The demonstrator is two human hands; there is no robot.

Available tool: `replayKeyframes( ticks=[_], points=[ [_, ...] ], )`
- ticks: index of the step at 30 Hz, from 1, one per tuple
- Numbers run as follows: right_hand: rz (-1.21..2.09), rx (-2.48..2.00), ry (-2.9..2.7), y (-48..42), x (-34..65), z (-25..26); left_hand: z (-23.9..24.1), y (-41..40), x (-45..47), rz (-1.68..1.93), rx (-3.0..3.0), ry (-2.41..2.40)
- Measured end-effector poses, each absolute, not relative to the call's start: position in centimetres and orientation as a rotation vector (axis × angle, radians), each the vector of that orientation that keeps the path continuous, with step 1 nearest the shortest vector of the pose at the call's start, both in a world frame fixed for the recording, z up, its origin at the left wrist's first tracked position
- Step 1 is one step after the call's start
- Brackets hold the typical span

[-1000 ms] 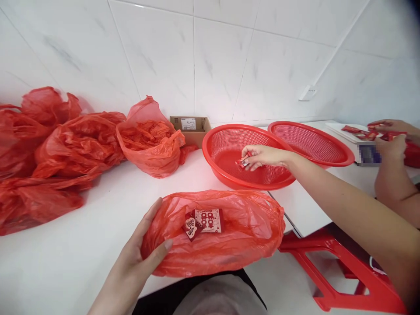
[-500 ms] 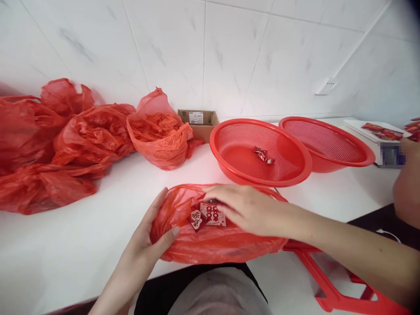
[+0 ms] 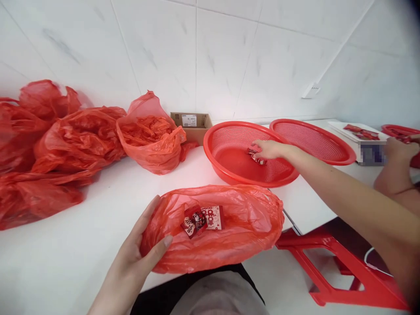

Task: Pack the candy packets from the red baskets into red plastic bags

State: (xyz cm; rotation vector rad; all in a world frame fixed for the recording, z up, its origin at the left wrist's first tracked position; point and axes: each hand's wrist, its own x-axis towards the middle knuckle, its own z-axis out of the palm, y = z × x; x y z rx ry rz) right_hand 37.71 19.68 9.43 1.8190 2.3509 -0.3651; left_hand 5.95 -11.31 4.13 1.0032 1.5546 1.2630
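My left hand [image 3: 136, 249] holds the near-left edge of a red plastic bag [image 3: 243, 253], thumb inside the rim and fingers outside. The bag lies with its mouth wide, showing a dark red snack packet [image 3: 192, 223] beside a pink-and-white packet [image 3: 214, 217]. Farther right, my right hand [image 3: 269, 149] reaches down into a red mesh basket [image 3: 226, 168]. Its fingers are apart and at several small red wrapped candies [image 3: 257, 158] on the basket floor. Part of the candies is hidden beneath the fingers.
Bulky red plastic bags [image 3: 75, 140] crowd the left, beside another filled bag [image 3: 147, 144] and a cardboard box [image 3: 192, 120]. A second red basket [image 3: 315, 142] and a white tray [image 3: 341, 129] stand right. A co-worker's arm [image 3: 397, 162] is at far right; a red stool [image 3: 315, 262] stands below.
My right hand has left the plastic bag and moved up and right into the mesh basket. The dark packet in the bag lies differently. My left hand keeps its hold on the bag.
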Motion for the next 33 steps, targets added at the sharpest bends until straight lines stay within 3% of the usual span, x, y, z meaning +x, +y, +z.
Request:
replayKeyframes(
  ticks=[9, 15, 17, 21, 24, 29, 33],
  points=[
    [-0.615, 1.585, 2.233, 22.2, 38.5, 5.4, 3.0, -10.8, 5.0, 1.223, 1.014, 1.628],
    [-0.858, 1.571, 2.302, 20.8, 38.2, 7.1, 2.8, -10.5, 5.1, 1.216, 1.004, 1.61],
    [-1.107, 1.552, 2.387, 19.4, 37.6, 8.6, 3.0, -10.6, 5.1, 1.218, 1.013, 1.606],
    [-1.975, 1.203, 2.334, 15.0, 35.2, 11.8, 3.8, -10.5, 5.4, 1.235, 0.99, 1.585],
    [-2.247, 0.9, 2.163, 11.3, 33.0, 13.2, 4.1, -10.4, 5.8, 1.247, 0.99, 1.573],
    [-2.174, 0.676, 2.025, 6.8, 30.1, 13.3, 4.3, -10.5, 6.1, 1.262, 1.02, 1.567],
    [-1.862, 0.938, 2.362, 6.0, 29.2, 13.4, 4.5, -10.9, 6.1, 1.289, 0.975, 1.535]
  ],
)
